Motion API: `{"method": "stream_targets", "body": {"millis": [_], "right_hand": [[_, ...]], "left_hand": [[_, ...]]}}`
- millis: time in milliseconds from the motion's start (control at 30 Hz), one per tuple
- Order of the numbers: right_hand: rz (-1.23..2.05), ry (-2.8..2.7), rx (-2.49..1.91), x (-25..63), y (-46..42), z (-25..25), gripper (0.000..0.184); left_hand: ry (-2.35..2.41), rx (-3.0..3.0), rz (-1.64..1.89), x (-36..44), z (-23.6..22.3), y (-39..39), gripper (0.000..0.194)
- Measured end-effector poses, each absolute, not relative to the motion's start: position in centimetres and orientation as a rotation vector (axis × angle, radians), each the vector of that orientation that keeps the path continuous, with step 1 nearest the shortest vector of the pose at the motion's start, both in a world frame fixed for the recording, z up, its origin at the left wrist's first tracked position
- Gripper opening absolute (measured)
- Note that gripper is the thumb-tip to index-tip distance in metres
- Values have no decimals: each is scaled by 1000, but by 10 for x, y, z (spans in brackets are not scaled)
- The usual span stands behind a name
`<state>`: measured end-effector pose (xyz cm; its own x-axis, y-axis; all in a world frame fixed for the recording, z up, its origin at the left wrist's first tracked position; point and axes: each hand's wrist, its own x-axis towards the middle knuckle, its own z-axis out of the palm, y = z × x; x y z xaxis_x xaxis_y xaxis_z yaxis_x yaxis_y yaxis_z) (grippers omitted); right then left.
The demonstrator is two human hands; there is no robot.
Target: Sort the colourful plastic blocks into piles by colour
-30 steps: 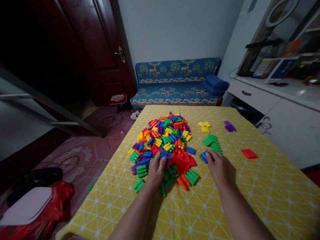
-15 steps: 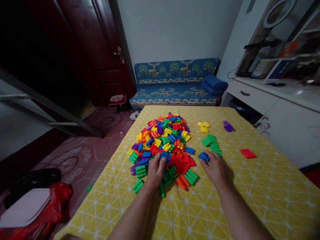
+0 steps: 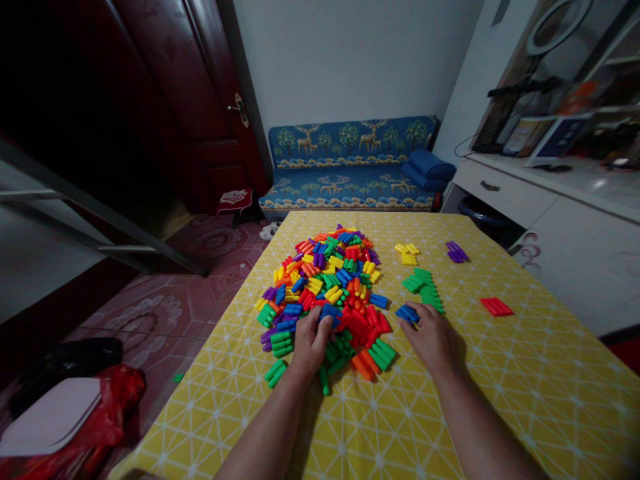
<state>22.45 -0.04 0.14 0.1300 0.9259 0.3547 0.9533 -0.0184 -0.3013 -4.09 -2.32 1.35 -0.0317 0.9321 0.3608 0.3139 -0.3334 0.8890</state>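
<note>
At the near side of a heap of coloured plastic building pieces [image 3: 345, 273], my left hand [image 3: 311, 340] pinches a blue building piece [image 3: 330, 314] between thumb and fingers. My right hand [image 3: 433, 337] is to the right of the heap, low over the table, its thumb and fingers closed on another blue building piece [image 3: 407, 314]. Just beyond the right hand lie green pieces [image 3: 425, 287] set together in a row. A loose blue piece [image 3: 379, 301] rests at the heap's right edge, between the hands.
Yellow pieces [image 3: 407, 253], purple pieces [image 3: 457, 252] and red pieces [image 3: 497, 307] lie in separate groups on the yellow patterned tablecloth [image 3: 380, 427]. A blue sofa [image 3: 350, 173] stands beyond the table, and a white cabinet [image 3: 565, 227] is at right. Bags [image 3: 120, 400] lie on the floor at left.
</note>
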Motion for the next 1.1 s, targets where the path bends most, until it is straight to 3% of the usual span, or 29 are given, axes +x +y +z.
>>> {"method": "stream_targets", "body": {"millis": [267, 600, 900, 1100], "right_hand": [[-32, -1796, -1954, 223, 0, 5, 28], [-45, -1713, -1848, 227, 3, -6, 29], [-104, -1222, -1553, 262, 13, -11, 42], [81, -1821, -1416, 234, 5, -6, 28]], "left_hand": [[1322, 1732, 1434, -42, 11, -22, 34], [1371, 1670, 1568, -45, 4, -19, 54], [1416, 1541, 1661, -47, 7, -18, 41], [1397, 1509, 1687, -46, 9, -17, 35]]}}
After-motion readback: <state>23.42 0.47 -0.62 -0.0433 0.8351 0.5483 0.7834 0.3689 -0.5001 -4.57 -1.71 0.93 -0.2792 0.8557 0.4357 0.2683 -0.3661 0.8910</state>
